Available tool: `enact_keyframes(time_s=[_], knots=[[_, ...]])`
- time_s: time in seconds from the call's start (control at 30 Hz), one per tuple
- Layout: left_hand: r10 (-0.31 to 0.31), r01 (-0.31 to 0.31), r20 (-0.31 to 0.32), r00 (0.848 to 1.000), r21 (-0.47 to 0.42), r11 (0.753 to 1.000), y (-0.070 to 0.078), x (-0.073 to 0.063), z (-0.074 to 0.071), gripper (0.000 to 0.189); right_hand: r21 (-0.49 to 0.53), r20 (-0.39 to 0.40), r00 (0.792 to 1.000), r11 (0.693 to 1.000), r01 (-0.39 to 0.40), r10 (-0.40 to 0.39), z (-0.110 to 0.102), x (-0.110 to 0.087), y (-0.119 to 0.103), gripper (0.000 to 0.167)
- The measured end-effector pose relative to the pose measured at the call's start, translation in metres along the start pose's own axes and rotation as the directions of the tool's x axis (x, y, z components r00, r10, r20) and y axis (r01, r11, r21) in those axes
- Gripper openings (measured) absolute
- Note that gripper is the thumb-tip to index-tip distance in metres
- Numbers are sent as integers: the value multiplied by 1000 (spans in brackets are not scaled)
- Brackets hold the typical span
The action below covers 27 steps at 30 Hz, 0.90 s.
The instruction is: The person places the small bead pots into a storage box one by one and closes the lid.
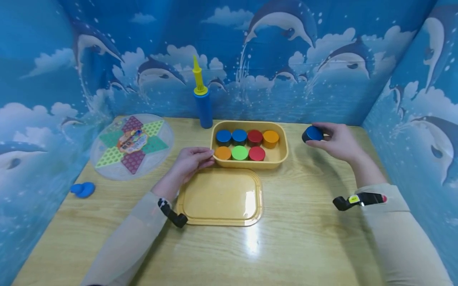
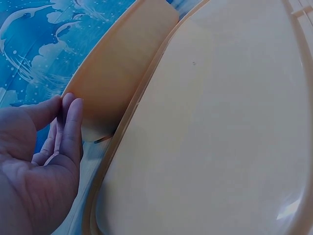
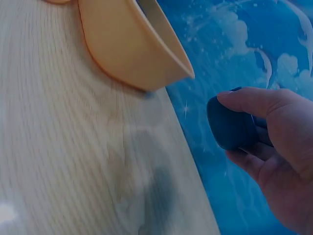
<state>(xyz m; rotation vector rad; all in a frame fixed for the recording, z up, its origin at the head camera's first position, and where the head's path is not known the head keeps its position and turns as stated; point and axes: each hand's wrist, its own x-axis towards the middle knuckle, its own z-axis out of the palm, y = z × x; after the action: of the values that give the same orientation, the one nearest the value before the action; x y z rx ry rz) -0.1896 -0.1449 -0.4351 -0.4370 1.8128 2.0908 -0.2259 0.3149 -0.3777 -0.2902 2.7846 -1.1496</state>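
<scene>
My right hand (image 1: 336,141) holds a short blue cylinder (image 1: 313,134) between thumb and fingers, right of a yellow box (image 1: 279,164). In the right wrist view the same blue cylinder (image 3: 230,122) shows its dark side, raised over its shadow on the table. At the box's front left corner, my left hand (image 1: 193,161) pinches the rim, thumb against fingertips in the left wrist view. Inside the box stand two rows of round pieces: blue ones (image 1: 224,137), red ones (image 1: 255,137), orange ones (image 1: 270,138) and a green one (image 1: 239,153). The front row's right end shows bare floor.
A flat yellow lid (image 1: 218,196) lies just in front of the box. Behind stands a blue and yellow hand pump (image 1: 204,107). To the left are a round star-patterned game board (image 1: 155,144) and a small blue object (image 1: 83,190). Dolphin-printed curtains (image 1: 229,51) enclose the wooden table (image 1: 297,238).
</scene>
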Motion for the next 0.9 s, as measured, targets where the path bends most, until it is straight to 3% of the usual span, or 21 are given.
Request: enact_keyframes(time_s=[0.37, 0.57, 0.9], knots=[[0, 0, 7, 1000, -1, 1000, 0, 2, -4, 37, 57, 131, 983, 991, 118, -125, 20, 12, -44, 67], [2, -2, -3, 1000, 2, 1000, 0, 2, -4, 37, 33, 207, 958, 980, 195, -198, 36, 21, -57, 64], [14, -14, 5, 1000, -15, 1000, -3, 5, -3, 36, -79, 367, 909, 967, 241, -197, 53, 31, -70, 66]])
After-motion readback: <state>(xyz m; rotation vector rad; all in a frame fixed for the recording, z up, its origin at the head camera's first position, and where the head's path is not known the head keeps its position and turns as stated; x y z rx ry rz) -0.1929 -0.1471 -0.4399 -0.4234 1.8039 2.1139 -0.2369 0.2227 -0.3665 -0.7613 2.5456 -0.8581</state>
